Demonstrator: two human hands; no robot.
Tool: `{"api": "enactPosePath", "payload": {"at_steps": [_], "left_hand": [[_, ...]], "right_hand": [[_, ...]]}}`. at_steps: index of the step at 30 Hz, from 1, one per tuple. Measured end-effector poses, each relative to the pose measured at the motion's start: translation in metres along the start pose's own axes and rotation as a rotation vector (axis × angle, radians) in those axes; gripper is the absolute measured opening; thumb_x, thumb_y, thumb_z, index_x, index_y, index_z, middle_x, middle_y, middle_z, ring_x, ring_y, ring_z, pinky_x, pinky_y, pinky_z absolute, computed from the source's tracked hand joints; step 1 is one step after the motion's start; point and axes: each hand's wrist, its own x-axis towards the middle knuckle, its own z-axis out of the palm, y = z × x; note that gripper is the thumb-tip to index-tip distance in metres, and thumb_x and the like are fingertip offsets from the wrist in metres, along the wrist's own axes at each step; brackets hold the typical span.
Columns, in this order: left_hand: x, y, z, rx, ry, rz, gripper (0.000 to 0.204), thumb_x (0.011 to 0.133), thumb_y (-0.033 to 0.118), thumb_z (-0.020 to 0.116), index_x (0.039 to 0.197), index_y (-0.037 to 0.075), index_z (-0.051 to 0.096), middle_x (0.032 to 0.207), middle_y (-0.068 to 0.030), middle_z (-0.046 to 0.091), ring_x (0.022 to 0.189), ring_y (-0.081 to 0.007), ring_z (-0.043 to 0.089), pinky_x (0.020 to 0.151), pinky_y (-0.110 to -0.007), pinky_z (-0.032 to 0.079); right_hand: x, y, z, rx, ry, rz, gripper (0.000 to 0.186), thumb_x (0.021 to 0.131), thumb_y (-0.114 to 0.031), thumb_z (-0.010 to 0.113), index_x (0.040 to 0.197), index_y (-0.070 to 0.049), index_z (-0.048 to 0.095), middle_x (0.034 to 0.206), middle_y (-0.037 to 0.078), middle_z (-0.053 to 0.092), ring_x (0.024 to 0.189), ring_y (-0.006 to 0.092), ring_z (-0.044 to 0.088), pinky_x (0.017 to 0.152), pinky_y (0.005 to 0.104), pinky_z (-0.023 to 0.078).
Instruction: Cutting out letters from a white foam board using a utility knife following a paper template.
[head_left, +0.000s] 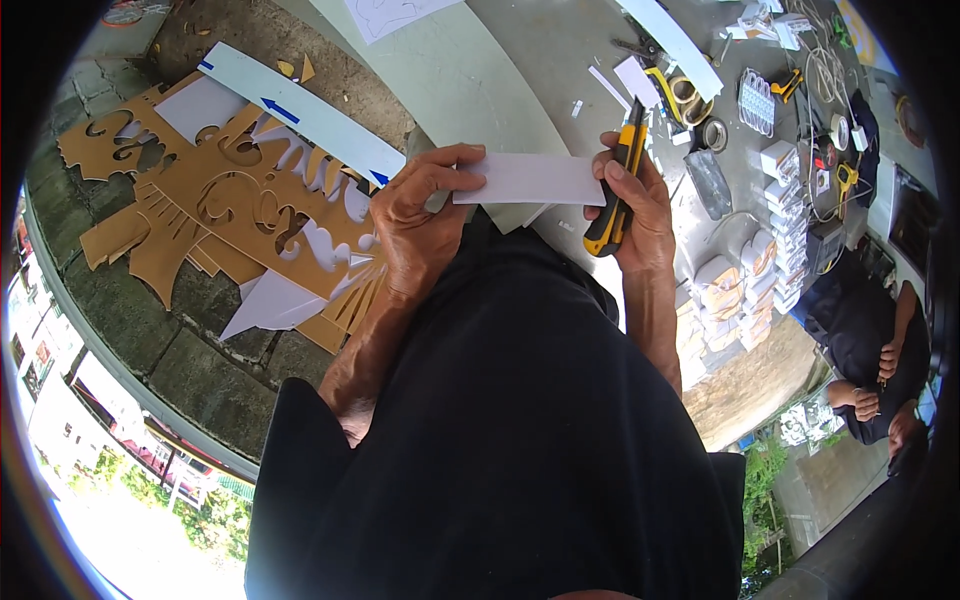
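White card strip (530,180) lies with its long axis from nine to three o'clock, spanning between my two hands; my left hand (420,215) pinches its nine o'clock end, grip clamped on it. At three o'clock my right hand (635,210) is closed round a yellow-and-black utility knife (618,190), thumb touching the strip's end, above the grey desk (470,90)

A plain white rectangular strip of card (530,180) is held level between both hands, above the surface. A yellow-and-black utility knife (618,195) stands nearly upright at its right end.
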Motion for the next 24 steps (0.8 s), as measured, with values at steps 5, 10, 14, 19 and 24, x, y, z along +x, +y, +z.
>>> {"api": "enactPosePath", "payload": {"at_steps": [5,10,14,19,24], "left_hand": [[0.016,0.022,0.008,-0.124,-0.039,0.243,0.031,0.068,-0.022,0.07,0.085,0.004,0.072,0.115,-0.0149,0.074,0.116,-0.0306,0.071,0.091,-0.037,0.06],[0.027,0.043,0.009,0.031,-0.053,0.519,0.028,0.064,-0.018,0.073,0.079,0.006,0.07,0.115,-0.016,0.074,0.116,-0.0382,0.07,0.09,-0.041,0.06],[0.031,0.053,0.012,0.048,-0.072,0.562,0.026,0.064,-0.014,0.077,0.078,0.007,0.069,0.114,-0.0161,0.074,0.115,-0.0382,0.07,0.09,-0.042,0.06],[0.031,0.056,0.013,0.054,-0.076,0.569,0.024,0.065,-0.01,0.081,0.077,0.006,0.068,0.115,-0.0166,0.074,0.115,-0.0389,0.07,0.09,-0.042,0.059],[0.034,0.055,0.013,0.042,-0.095,0.584,0.026,0.064,-0.01,0.08,0.079,0.006,0.068,0.115,-0.0164,0.074,0.116,-0.039,0.07,0.091,-0.042,0.059]], "right_hand": [[-0.019,-0.027,0.0,-0.002,-0.083,-0.172,0.051,0.083,-0.001,0.08,0.129,0.002,0.058,0.091,0.009,0.065,0.07,0.0155,0.067,0.053,0.0267,0.058],[-0.03,-0.036,0.0,-0.077,-0.135,-0.342,0.057,0.08,0.009,0.079,0.132,0.002,0.056,0.109,0.017,0.067,0.073,0.0147,0.068,0.055,0.0264,0.06],[-0.036,-0.038,0.008,-0.156,-0.041,-0.404,0.061,0.079,0.008,0.08,0.134,0.004,0.054,0.126,0.023,0.064,0.074,0.0144,0.068,0.055,0.0258,0.059],[-0.04,-0.038,0.002,-0.215,-0.048,-0.417,0.063,0.078,0.007,0.081,0.134,0.004,0.053,0.129,0.024,0.064,0.075,0.0141,0.068,0.055,0.0252,0.06],[-0.046,-0.042,0.008,-0.234,0.003,-0.434,0.06,0.077,0.009,0.077,0.133,0.004,0.054,0.127,0.022,0.062,0.071,0.0102,0.065,0.053,0.0225,0.056]]}}
